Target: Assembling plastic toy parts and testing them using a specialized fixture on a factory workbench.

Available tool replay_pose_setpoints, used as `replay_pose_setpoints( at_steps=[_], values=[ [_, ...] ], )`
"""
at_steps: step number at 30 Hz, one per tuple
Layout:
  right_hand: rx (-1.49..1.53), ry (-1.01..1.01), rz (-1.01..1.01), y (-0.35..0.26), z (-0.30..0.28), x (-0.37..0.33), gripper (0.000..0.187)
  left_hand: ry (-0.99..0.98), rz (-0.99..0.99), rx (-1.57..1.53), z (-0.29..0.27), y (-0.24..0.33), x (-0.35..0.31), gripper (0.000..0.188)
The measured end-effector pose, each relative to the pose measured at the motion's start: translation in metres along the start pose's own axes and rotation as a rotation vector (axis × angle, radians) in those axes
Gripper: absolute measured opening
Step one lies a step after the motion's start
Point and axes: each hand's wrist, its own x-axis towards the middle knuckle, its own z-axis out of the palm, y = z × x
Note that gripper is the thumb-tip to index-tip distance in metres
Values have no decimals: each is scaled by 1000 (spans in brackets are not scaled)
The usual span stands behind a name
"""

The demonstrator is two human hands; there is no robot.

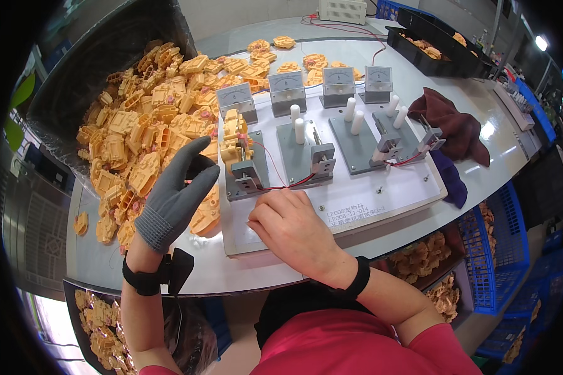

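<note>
My left hand [181, 194], in a grey glove, is raised beside the heap of orange-yellow plastic housings [137, 125]. Its fingers are apart, with nothing seen between them. My bare right hand [291, 225] is closed over the front of the white test board [363, 215]. Its fingertips lie by a thin red wire [303, 181], and whatever they hold is hidden. One plastic housing [234, 134] stands upright on the leftmost grey fixture [247, 169], with a thin wire running from it. Other grey fixtures with white pegs [299, 131] stand to its right.
Several dial meters [288, 87] line the back of the board. A black bin [62, 87] lies tipped behind the heap. A brown cloth [453, 128] rests at the right. Farther back are a black tray [422, 53] and a power unit [343, 10]. Blue crates [494, 250] stand lower right.
</note>
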Motion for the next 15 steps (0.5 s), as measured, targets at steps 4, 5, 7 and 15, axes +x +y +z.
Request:
replay_pose_setpoints(
  at_steps=[4, 5, 7, 15],
  values=[
    [-5, -1, 2, 0, 0, 0, 13, -1, 1, -5, 0, -1, 1, 51],
    [-9, -2, 8, 0, 0, 0, 13, -1, 2, -5, 0, -2, 1, 51],
    [-13, -3, 14, 0, 0, 1, 13, 3, 0, 13, -1, -2, 1, 50],
    [9, 1, 74, 0, 1, 2, 13, -4, 22, 28, -3, -2, 5, 50]
  ],
)
